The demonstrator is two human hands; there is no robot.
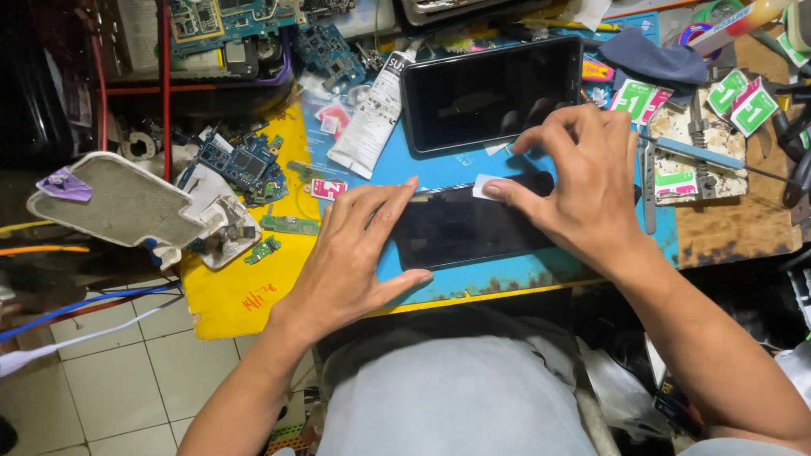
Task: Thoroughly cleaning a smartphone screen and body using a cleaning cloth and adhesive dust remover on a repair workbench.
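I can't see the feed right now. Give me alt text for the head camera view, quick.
On a blue work mat, the person's left hand steadies a dark phone while the right hand presses a small white tab at its top edge. Behind lie a black tablet and a white tube, with circuit boards at left.

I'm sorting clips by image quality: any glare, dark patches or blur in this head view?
Head view: sharp at centre, both hands crisp; soft reflections on the tablet screen, and the phone glass under the left hand and right hand stays dark; upper left corner falls into deep shadow; edges bow slightly from the wide lens.
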